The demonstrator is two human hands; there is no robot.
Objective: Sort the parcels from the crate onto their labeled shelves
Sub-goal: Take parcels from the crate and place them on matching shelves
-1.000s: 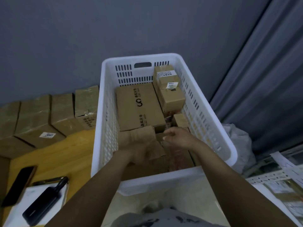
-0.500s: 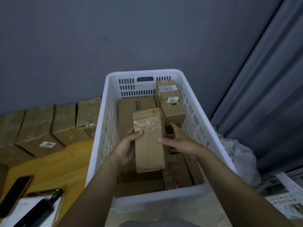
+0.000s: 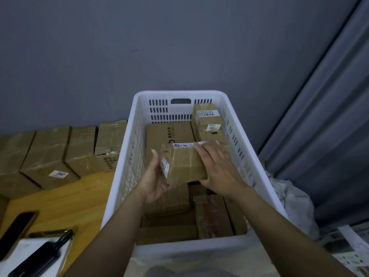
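Note:
A small taped cardboard parcel hangs above the white plastic crate, held between both hands. My left hand cups its left side, where a white number label shows. My right hand lies over its right side and top. A second white label with handwriting runs along its far top edge. Inside the crate lie several more brown parcels, among them a large flat box and small labeled boxes at the far right.
A row of taped cardboard boxes stands left of the crate against the grey wall. A wooden table at lower left carries a phone and a dark handheld device. Grey curtain and crumpled plastic at right.
The parcel came up out of the crate in both hands and has been turned, so its labeled sides now face me. The view has tilted upward.

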